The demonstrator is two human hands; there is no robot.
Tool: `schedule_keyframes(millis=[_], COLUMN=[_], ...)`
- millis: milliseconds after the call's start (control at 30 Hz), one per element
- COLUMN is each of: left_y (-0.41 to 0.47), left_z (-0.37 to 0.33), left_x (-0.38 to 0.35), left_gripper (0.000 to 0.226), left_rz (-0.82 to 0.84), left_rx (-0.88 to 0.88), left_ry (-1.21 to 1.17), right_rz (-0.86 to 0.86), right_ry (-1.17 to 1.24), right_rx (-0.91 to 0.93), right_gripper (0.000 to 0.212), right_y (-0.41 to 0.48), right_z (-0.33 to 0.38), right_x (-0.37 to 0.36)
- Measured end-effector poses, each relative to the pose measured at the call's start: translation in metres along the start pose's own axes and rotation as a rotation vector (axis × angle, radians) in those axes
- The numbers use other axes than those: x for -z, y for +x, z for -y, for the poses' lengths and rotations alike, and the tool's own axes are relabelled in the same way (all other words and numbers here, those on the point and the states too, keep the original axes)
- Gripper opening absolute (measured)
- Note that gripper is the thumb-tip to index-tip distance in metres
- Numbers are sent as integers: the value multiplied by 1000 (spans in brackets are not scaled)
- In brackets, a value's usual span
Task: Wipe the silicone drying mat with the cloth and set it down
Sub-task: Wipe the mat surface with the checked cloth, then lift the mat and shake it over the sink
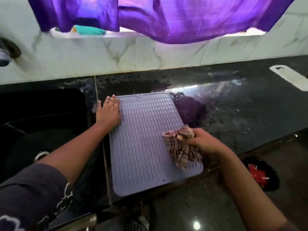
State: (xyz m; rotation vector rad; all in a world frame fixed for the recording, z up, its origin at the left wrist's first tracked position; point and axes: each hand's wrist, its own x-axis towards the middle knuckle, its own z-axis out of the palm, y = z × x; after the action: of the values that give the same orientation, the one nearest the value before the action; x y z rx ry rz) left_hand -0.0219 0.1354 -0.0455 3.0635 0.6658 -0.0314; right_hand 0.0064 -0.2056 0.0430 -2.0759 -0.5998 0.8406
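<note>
1. Head camera, the setting: your mat (143,139) lies flat on the dark counter (233,105), ribbed side up. Its left edge is just beside the sink (41,114) and its near edge is close to the counter's front lip.
2. Head camera, the hands: your left hand (109,112) lies flat, fingers straight, on the mat's far left corner. It presses down and holds nothing. Your right hand (200,140) is curled tight round the bunched checked cloth (181,147), which rests on the mat's right edge with a loose tail hanging toward you.
3. Head camera, the stage: wiping appears to be in hand, and setting the mat down is not yet done.
4. Head camera, the risks:
   - Pinned at one corner only, the mat may pivot or ruck if you drag the cloth hard.
   - A stroke toward you could slide it over the front lip, and a stroke leftward could push it into the sink.
   - The counter behind it shines as if wet, so a slick underside would make slipping likelier.
   - The loose tail may ride over the ribs and leave the grooves unwiped.
</note>
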Motion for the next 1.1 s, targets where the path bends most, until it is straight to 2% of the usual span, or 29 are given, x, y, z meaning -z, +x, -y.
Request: schedule_keyframes(millis=[100,167,200,267,333,433,533,600,633,733,800,867,933,1100], left_y=[21,36,41,47,50,45,45,45,46,48,49,48,47,47], left_z=[-9,-13,-15,-19,-21,-21,-19,-20,-19,-19,-18,-18,-19,-22], left_x=[5,6,6,1,-7,-25,-33,-33,-34,-35,-37,-37,-36,-36], left_gripper=[61,60,60,59,58,55,55,60,63,61,52,49,49,51], left_rz=[-34,-27,-21,-27,-38,-71,-131,-137,-140,-139,-139,-152,-162,-175], left_rx=[-23,1,21,41,45,55,70,79,82,90,105,124,151,179], left_ry=[-96,-168,-190,-201,-207,-222,-229,-248,-252,-272,-294,-315,-319,-283], right_rz=[-298,-511,-554,-488,-343,-179,-174,-197,-225,-397,-485,-462,-445,-454], right_ry=[-140,-438,-621,-922,-1030,-983,-751,-696,-667,-510,-506,-613,-755,-804], right_rx=[59,115,150,179,158,64,3,-18,-36,-29,-28,-63,-33,61], right_gripper=[15,25,32,42,50,78,108,119,117,80,65,65,75,83], right_y=[52,93,113,145,167,172,154,140,137,142,156,173,183,209], right_z=[6,9,7,-4,-29,-77,-103,-103,-100,-84,-78,-81,-89,-88], right_x=[54,88,103,123,129,110,87,73,69,68,76,80,77,76])
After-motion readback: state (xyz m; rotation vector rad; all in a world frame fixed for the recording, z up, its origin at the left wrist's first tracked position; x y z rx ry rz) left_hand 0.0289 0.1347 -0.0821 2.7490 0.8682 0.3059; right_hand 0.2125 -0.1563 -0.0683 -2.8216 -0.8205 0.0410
